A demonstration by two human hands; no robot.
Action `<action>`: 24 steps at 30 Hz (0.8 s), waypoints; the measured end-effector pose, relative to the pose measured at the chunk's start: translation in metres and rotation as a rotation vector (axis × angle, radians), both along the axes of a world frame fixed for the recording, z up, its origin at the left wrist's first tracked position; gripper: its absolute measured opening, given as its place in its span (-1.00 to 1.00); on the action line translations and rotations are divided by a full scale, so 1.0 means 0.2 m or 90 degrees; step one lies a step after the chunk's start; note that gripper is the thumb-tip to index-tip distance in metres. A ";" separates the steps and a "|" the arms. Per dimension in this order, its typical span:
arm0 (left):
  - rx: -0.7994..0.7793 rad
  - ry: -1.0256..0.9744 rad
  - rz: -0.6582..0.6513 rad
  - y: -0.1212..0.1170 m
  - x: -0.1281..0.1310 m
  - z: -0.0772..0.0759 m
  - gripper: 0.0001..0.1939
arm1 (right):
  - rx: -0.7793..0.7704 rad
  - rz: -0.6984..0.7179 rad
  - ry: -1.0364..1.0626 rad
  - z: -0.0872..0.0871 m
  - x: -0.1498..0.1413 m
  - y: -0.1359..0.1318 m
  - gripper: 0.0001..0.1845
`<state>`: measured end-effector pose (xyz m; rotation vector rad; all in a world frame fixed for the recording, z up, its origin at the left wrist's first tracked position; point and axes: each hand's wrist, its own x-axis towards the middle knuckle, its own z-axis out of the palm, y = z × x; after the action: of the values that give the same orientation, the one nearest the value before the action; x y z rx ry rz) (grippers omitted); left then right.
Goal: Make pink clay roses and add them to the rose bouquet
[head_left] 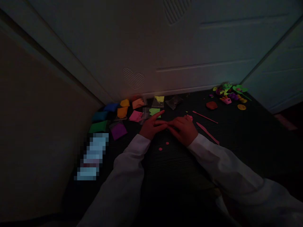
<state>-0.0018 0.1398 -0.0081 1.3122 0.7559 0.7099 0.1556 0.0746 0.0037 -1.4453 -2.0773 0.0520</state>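
Note:
My left hand and my right hand meet at the fingertips above the dark table. The left index finger points outward while its thumb and another finger press together. My right fingers are pinched against the left fingertips. Whatever lies between them is too small and dark to make out. Just below the hands are two small pink clay bits, one nearer and one farther. A pink crumbly-looking clay lump sits behind my right hand, partly hidden by it.
To the right lie a thin pink modelling tool and a pink plastic knife. Clay packets, including a purple one, line the left and back. A red lump and colourful clay figures stand back right. A blurred bright rectangle is left.

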 end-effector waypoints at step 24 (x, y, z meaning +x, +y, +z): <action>-0.152 -0.199 0.105 0.05 -0.01 0.00 -0.73 | -0.128 -0.027 -0.120 -0.08 0.04 -0.13 -0.74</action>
<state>-0.0030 0.1497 -0.0089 0.9042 0.6742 0.9029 0.1636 0.0490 -0.0129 -1.6696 -2.2441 0.1152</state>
